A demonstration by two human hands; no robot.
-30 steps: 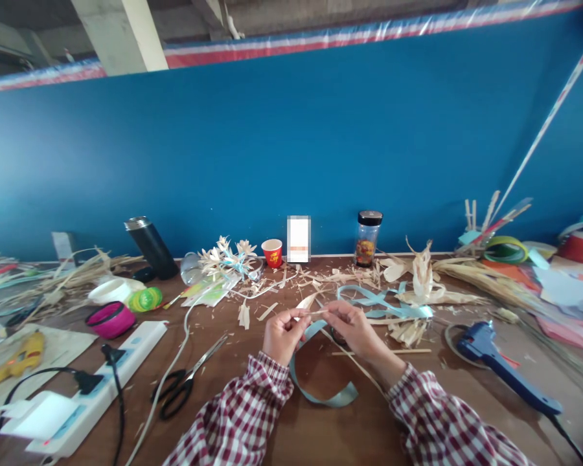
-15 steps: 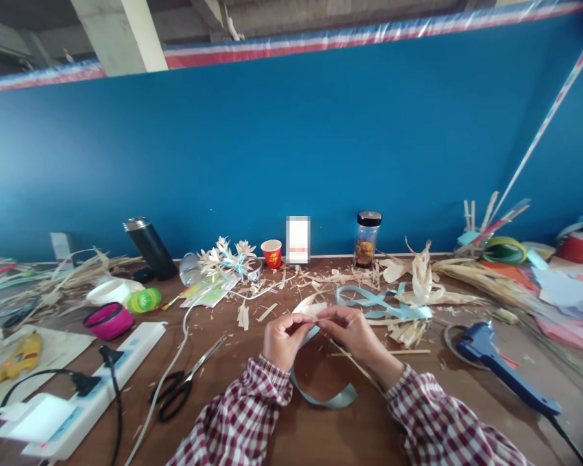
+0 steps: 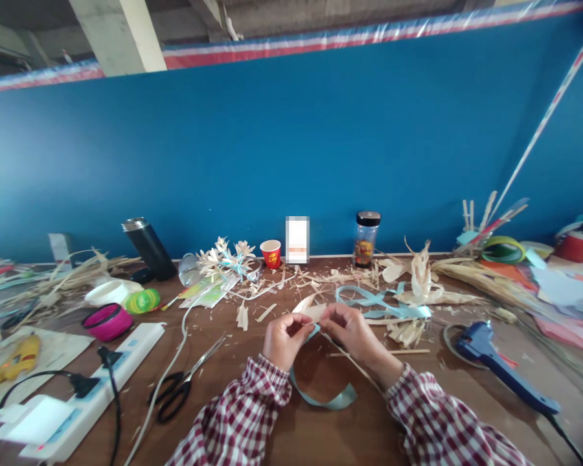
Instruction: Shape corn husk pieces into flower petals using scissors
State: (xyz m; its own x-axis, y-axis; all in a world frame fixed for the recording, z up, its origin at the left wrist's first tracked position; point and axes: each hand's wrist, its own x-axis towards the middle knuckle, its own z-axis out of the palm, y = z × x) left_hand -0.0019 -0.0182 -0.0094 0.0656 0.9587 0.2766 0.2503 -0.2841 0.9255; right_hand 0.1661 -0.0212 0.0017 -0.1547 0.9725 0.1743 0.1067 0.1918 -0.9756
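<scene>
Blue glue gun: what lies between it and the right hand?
In the head view, pale husk scraps and part of a thin stick lie between the right hand and the blue glue gun; a ring-like thing shows beside the gun.

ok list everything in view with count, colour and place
partition: 1, blue, background
table: 1, brown, foreground
flask: 1, black, back left
paper cup: 1, red, back middle
pixelated item: 1, white, right of cup
jar: 1, clear, right of pixelated item
husk flowers: several, cream, left of cup
round container: 1, pink, left
power strip: 1, white, front left
scissors: 1, black handles, front left
tool: 1, yellow, far left
glue gun: 1, blue, right
ribbon: uncounted, pale blue, middle
husk scraps: many, cream, across table
sleeves: 2, checked, forearms
left hand: 1, bare, middle, pinching husk piece
right hand: 1, bare, middle, pinching husk piece
</scene>
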